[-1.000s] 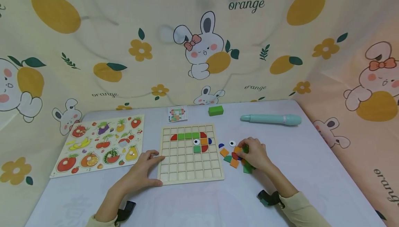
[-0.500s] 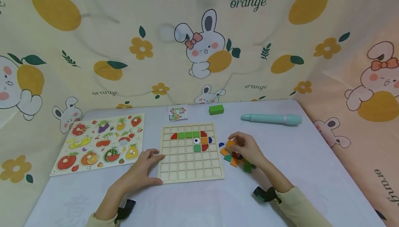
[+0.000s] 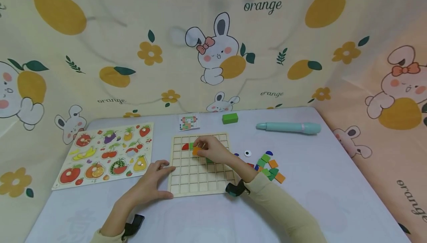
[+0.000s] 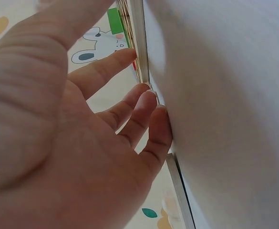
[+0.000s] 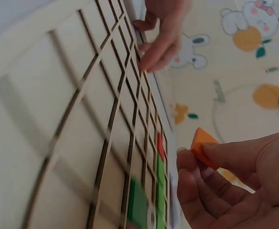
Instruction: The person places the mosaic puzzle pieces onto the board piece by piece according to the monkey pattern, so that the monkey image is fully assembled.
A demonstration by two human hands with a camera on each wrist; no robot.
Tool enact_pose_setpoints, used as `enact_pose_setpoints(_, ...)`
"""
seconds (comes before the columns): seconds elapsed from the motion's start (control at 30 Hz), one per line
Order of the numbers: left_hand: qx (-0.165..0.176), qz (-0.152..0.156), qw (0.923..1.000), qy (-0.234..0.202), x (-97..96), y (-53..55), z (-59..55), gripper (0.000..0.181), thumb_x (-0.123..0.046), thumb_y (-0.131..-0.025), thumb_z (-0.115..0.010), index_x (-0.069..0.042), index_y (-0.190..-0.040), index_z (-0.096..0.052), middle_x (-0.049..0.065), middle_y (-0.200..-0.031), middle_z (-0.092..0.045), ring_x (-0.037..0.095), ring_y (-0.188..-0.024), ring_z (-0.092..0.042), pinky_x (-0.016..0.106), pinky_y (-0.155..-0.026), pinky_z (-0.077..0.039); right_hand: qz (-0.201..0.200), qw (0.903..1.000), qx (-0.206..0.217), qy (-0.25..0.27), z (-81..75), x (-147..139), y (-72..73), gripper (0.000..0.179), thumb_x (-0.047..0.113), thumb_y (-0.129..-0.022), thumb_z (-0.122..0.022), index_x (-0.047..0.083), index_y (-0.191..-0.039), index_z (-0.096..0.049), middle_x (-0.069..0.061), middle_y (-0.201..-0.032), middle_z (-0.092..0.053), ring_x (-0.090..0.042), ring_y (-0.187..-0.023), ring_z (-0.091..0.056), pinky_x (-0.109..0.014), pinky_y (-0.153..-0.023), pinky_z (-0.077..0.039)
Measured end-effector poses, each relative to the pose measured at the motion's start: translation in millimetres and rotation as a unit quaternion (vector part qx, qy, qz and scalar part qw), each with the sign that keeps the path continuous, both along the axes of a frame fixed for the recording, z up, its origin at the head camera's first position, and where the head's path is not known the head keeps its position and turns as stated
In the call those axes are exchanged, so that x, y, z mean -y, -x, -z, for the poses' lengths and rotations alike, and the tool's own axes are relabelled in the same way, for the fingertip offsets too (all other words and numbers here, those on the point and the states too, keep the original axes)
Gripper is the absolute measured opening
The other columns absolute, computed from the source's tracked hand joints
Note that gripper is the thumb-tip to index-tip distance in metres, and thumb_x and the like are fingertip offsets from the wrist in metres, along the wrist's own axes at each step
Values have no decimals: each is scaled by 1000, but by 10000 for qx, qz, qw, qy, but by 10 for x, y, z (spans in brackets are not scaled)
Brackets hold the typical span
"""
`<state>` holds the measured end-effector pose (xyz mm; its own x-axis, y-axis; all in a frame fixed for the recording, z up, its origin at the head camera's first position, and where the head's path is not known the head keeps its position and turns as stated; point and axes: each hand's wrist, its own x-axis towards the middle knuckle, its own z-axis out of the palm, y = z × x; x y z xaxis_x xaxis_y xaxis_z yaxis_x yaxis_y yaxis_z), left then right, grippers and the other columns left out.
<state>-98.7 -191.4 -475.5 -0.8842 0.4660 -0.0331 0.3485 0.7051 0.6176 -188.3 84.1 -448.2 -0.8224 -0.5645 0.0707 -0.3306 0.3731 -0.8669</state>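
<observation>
A pale wooden grid board [image 3: 188, 189] lies mid-table. My left hand [image 3: 153, 183] rests at its left edge, thumb and fingers spread against the rim; the left wrist view shows the fingertips [image 4: 159, 117] along that edge. Over the upper part of the board, my right hand [image 3: 215, 150] pinches an orange square tile [image 5: 203, 145] between thumb and fingers, close above the grid in the head view. A red quarter-round tile [image 3: 185, 146] and a green tile [image 3: 191, 146] show in the upper row. The right hand hides most of the other placed tiles.
Loose coloured tiles [image 3: 265, 172] lie scattered right of the board, with a white eye disc [image 3: 247, 153] nearby. Behind the board are a pattern card [image 3: 189, 122] and a green block [image 3: 230, 118]. A teal pen-shaped object [image 3: 288, 127] lies back right; a fruit puzzle [image 3: 96, 157] lies left.
My right hand picked an orange tile from the loose pile and carried it left over the board. Some loose tiles shifted. The left hand stayed at the board's edge.
</observation>
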Motion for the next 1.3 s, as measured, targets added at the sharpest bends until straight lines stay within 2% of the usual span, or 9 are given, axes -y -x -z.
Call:
enact_pose_setpoints(0.17,65,33,10000,-39,0,5,2,87,-46,-69,-88,-10,-142,-56,15,-144,-41,38,-132,-36,59,-105,-38,-96,9991,-132,-384,53,285,103,19,-6,-88,-67,-1,-106,-69,-9,-90,-63,-12,-74,-53,-21,-64,-45)
enact_pose_setpoints(0.3,52,-3,10000,-1,9,9,7,87,-47,-69,-88,-11,-142,-56,15,-144,-41,37,-133,-35,59,-106,-37,-37,9963,-264,-823,110,410,171,19,-4,-87,-68,5,-104,-70,-3,-83,-59,-11,-72,-49,-22,-63,-41)
enact_pose_setpoints(0.4,42,-25,10000,-4,12,8,8,87,-46,-68,-89,-11,-141,-56,15,-144,-41,37,-133,-35,59,-106,-37,50,9954,-294,-909,125,467,190,17,-4,-87,-68,6,-101,-70,-1,-78,-57,-12,-70,-48,-23,-62,-40)
enact_pose_setpoints(0.57,33,-7,10000,-32,12,3,6,87,-46,-68,-89,-11,-141,-57,15,-143,-42,37,-132,-36,59,-106,-37,174,9923,-379,-1166,169,525,174,14,-2,-89,-69,8,-99,-69,2,-79,-56,-12,-70,-49,-23,-63,-41)
enact_pose_setpoints(0.77,10,6,10000,-35,10,1,5,87,-45,-68,-89,-11,-141,-57,15,-143,-42,37,-132,-36,59,-106,-37,357,9849,-738,-1524,199,573,122,12,2,-90,-70,10,-99,-72,3,-83,-60,-12,-74,-52,-24,-66,-44)
enact_pose_setpoints(1.03,5,-2,10000,-9,6,0,-8,86,-46,-68,-89,-11,-141,-57,15,-143,-42,37,-132,-36,59,-105,-37,425,9640,-1402,-2220,178,603,84,13,12,-92,-72,13,-104,-77,0,-93,-61,-12,-81,-55,-22,-69,-46)
enact_pose_setpoints(1.3,16,-14,10000,-7,5,1,-6,86,-44,-68,-90,-12,-141,-57,14,-144,-42,37,-132,-36,58,-106,-37,484,9594,-1603,-2271,182,605,82,9,12,-91,-73,12,-99,-76,2,-89,-63,-12,-81,-55,-23,-68,-46)
